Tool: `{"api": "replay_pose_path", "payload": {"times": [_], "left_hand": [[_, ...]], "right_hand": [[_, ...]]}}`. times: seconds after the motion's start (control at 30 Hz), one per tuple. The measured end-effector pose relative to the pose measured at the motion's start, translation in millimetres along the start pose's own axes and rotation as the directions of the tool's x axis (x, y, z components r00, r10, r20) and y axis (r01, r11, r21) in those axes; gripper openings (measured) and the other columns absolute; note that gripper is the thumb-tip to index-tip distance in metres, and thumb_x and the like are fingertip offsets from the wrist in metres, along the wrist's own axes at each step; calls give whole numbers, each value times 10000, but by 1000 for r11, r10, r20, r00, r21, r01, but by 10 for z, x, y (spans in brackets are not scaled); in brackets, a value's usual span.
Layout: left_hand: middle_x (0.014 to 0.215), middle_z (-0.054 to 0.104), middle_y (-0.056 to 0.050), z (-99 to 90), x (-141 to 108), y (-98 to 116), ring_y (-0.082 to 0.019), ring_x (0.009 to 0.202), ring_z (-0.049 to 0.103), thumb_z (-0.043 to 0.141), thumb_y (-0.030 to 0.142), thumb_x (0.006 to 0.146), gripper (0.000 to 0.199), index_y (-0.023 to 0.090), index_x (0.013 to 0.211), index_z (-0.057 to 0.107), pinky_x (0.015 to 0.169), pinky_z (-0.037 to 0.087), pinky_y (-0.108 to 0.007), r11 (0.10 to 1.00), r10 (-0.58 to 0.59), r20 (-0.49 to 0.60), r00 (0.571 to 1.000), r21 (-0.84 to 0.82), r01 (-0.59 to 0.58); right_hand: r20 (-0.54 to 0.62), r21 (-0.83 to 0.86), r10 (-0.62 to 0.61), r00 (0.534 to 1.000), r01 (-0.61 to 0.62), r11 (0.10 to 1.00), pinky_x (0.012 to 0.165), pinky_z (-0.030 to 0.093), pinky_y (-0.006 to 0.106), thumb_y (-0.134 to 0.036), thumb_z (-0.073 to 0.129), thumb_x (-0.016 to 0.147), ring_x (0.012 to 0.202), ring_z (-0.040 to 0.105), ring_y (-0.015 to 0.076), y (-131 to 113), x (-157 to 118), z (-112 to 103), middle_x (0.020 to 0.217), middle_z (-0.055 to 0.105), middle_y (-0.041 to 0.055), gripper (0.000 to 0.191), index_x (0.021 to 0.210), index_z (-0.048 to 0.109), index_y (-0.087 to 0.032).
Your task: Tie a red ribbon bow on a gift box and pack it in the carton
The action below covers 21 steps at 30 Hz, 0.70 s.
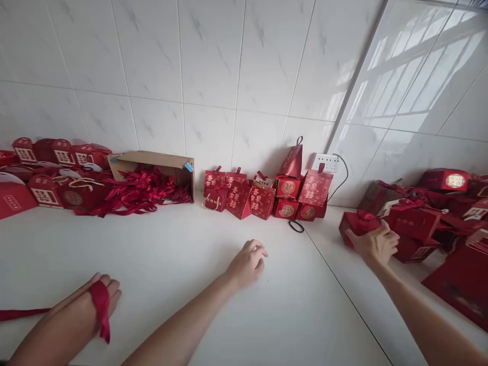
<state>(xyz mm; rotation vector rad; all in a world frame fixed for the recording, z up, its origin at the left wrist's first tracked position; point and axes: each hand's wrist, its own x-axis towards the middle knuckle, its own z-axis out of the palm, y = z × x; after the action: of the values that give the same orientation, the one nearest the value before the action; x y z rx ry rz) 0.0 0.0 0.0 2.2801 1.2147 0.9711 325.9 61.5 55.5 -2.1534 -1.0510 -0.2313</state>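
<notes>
A tiled wall (213,61) backs a white worktop (152,254) lined with red boxes. The largest pile (415,223) crowds the right side, its boxes leaning and stacked unevenly; a knock there could, by the look of it, bring several down. More boxes (46,195) bank up on the left beside a carton (152,156) on its side, a heap of ribbon (145,190) spilling from its mouth; anything dragged past could snag the loose ends. A smaller group (261,202) stands against the wall at centre.

The worker's left hand (247,264) sits over bare worktop, fingers loosely curled and clear of the thumb, with nothing seen in it. At far left, a co-worker's hand (86,302) has a strip (99,300) of ribbon draped across its back, liable to slip off because it only hangs there. The right hand (377,244) spans a box (358,222) at the near left edge of the right-hand pile, its grip apparently pinching that box between thumb and fingers; too hard a squeeze could dent the card or flatten the bow (366,215) on top.
</notes>
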Motion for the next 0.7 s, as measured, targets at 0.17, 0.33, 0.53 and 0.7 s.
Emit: {"api": "replay_pose_path", "payload": {"times": [0.17,0.33,0.53,0.7], "left_hand": [[1218,463,-115,29,15,-36,-224,1171,471,470,205,819,339,209,1158,469,982,429,-388,988,103,-106,989,-101,-114],[1355,365,-156,20,38,-18,-285,1271,381,517,428,798,564,191,1273,327,1009,382,-448,926,-121,-463,878,-371,-68],[1275,492,-138,-168,41,-134,-270,1216,473,493,553,770,561,181,1181,405,994,400,-400,770,-412,-430,803,-636,55],[1116,638,-114,-397,93,-263,-268,1043,597,623,462,661,537,158,1088,509,913,444,-389,674,-339,-188,922,-732,98]], "right_hand": [[-54,190,-394,918,396,898,950,348,510,-544,671,660,1216,377,383,-778,-561,-196,1266,421,264,923,1358,270,-92],[151,259,-533,832,487,834,861,409,484,-508,649,686,1082,504,363,-1373,-1537,-152,1151,476,225,894,1359,265,-63],[372,445,-705,604,550,707,782,424,443,-527,469,833,865,609,299,-1280,-2005,-197,955,596,144,762,1406,201,-103],[333,742,-628,703,216,635,637,411,317,-580,355,847,626,547,195,-1171,-1432,-37,642,539,-4,547,1173,446,-151]]}}
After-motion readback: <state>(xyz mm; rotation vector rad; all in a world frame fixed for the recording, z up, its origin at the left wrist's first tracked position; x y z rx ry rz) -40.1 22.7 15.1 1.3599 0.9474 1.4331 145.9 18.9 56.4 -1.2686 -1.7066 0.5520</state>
